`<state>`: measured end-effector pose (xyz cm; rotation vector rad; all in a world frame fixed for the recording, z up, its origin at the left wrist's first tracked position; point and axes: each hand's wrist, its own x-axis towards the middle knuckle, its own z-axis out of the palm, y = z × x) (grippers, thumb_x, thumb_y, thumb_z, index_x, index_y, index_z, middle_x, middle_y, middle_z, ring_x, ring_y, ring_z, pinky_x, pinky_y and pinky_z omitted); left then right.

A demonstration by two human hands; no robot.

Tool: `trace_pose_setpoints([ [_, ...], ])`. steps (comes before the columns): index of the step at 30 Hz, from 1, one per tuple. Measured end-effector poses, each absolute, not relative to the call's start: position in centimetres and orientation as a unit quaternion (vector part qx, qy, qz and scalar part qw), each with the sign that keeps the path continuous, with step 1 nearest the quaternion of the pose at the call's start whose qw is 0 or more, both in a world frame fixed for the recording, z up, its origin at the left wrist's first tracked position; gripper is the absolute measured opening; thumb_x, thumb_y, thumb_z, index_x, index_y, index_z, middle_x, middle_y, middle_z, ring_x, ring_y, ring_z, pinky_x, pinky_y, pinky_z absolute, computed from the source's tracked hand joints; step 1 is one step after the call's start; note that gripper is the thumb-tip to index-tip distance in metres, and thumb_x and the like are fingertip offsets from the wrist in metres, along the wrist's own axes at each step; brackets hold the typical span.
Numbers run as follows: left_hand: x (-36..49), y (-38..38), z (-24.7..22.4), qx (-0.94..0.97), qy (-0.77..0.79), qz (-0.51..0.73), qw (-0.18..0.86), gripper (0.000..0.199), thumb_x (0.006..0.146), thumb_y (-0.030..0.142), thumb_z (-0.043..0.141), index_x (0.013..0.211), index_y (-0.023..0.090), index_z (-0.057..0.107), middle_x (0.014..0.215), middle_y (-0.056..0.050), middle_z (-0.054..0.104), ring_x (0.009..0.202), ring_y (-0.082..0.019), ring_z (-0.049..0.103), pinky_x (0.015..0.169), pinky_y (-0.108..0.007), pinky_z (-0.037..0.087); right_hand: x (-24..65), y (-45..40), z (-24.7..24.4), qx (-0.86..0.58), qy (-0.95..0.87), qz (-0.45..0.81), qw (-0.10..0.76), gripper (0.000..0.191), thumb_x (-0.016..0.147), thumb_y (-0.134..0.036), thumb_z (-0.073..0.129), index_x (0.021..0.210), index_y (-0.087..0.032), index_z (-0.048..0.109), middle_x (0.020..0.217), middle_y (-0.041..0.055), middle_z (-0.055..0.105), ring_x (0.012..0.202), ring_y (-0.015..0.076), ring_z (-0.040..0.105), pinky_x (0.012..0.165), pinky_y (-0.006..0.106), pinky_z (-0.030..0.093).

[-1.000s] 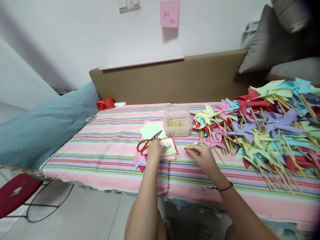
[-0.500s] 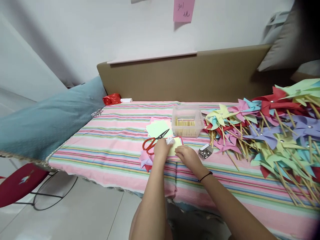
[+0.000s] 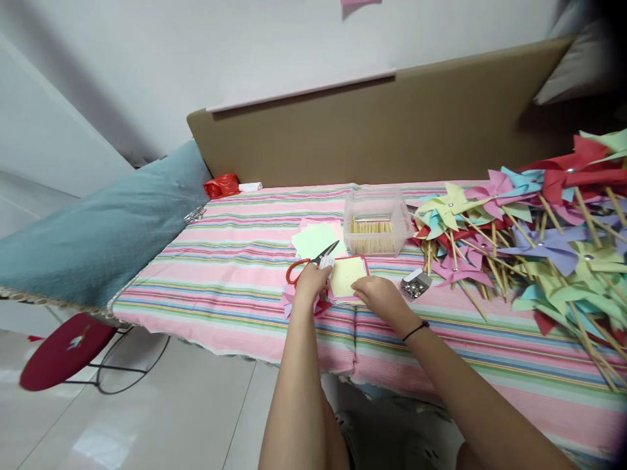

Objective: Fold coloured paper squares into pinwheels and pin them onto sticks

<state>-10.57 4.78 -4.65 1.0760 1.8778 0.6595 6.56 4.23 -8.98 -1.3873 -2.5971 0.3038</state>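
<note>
A small white piece with faint markings (image 3: pixel 326 262) is pinched in the fingertips of my left hand (image 3: pixel 311 281), beside red-handled scissors (image 3: pixel 296 269) that this hand partly covers. My right hand (image 3: pixel 378 292) has its fingers together on the lower right edge of a yellow paper square (image 3: pixel 349 275), the top of a stack with red and pink edges showing. Behind the scissors lie pale green paper sheets (image 3: pixel 317 240) over pink ones. Purple and red cut pieces (image 3: pixel 288 300) lie by my left wrist.
A clear plastic box (image 3: pixel 377 245) of short wooden sticks stands behind the stack. To its right are a small open pack of metal fasteners (image 3: pixel 416 285) and a large pile of paper pinwheels (image 3: pixel 541 248) on sticks. A striped cloth (image 3: pixel 220 274) covers the seat.
My left hand has drawn left with the white piece, uncovering more of the yellow paper. My right hand stays at the paper's edge. The whole view has tilted slightly down.
</note>
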Motion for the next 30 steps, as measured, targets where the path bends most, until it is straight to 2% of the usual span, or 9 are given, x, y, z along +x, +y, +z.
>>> trace_pose_setpoints([
  [4, -10.7, 5.0, -4.6, 0.410, 0.749, 0.271, 0.444, 0.018, 0.082, 0.032, 0.055, 0.074, 0.017, 0.049, 0.062, -0.002, 0.057, 0.059, -0.018, 0.064, 0.057, -0.028, 0.050, 6.7, 4.2, -8.9, -0.443, -0.890, 0.081, 0.064, 0.019, 0.089, -0.016, 0.051, 0.092, -0.015, 0.070, 0.092, 0.0099, 0.072, 0.089, 0.0222, 0.065, 0.070, 0.028, 0.040],
  [11, -10.7, 5.1, -4.6, 0.390, 0.749, 0.277, 0.459, 0.017, 0.081, 0.032, 0.057, 0.079, 0.016, 0.051, 0.069, -0.004, 0.060, 0.061, -0.019, 0.065, 0.056, -0.029, 0.050, 6.8, 3.9, -9.4, -0.412, -0.907, 0.060, 0.070, 0.025, 0.089, -0.013, 0.047, 0.104, -0.014, 0.065, 0.092, 0.0119, 0.069, 0.087, 0.0225, 0.062, 0.068, 0.029, 0.036],
  [15, -10.7, 4.8, -4.2, 0.376, 0.746, 0.293, 0.465, 0.019, 0.083, 0.033, 0.055, 0.085, 0.014, 0.053, 0.075, -0.007, 0.062, 0.063, -0.018, 0.065, 0.057, -0.028, 0.050, 6.8, 3.8, -10.0, -0.417, -0.901, 0.068, 0.098, 0.023, 0.089, -0.014, 0.044, 0.097, -0.014, 0.066, 0.090, 0.0131, 0.069, 0.086, 0.0223, 0.062, 0.068, 0.029, 0.036],
  [20, -10.9, 4.6, -3.8, 0.357, 0.730, 0.330, 0.480, 0.021, 0.087, 0.032, 0.050, 0.095, 0.013, 0.053, 0.083, -0.009, 0.063, 0.061, -0.016, 0.065, 0.060, -0.027, 0.052, 6.6, 3.8, -10.6, -0.468, -0.861, 0.106, 0.168, 0.019, 0.083, -0.013, 0.049, 0.085, -0.017, 0.068, 0.083, 0.0102, 0.071, 0.080, 0.0220, 0.064, 0.067, 0.028, 0.038],
  [27, -10.2, 4.5, -3.8, 0.317, 0.705, 0.377, 0.510, 0.025, 0.091, 0.031, 0.044, 0.105, 0.013, 0.050, 0.109, -0.015, 0.060, 0.073, -0.015, 0.069, 0.068, -0.025, 0.054, 6.4, 4.3, -11.0, -0.569, -0.722, 0.208, 0.335, 0.017, 0.078, -0.016, 0.048, 0.079, -0.019, 0.066, 0.078, 0.0048, 0.074, 0.078, 0.0208, 0.069, 0.069, 0.027, 0.049],
  [30, -9.8, 4.8, -4.2, 0.299, 0.704, 0.381, 0.519, 0.028, 0.090, 0.031, 0.045, 0.111, 0.013, 0.048, 0.108, -0.015, 0.061, 0.076, -0.017, 0.070, 0.067, -0.025, 0.055, 6.5, 4.4, -11.1, -0.571, -0.677, 0.265, 0.382, 0.014, 0.077, -0.021, 0.050, 0.074, -0.019, 0.063, 0.075, 0.0043, 0.073, 0.074, 0.0191, 0.071, 0.068, 0.027, 0.053],
])
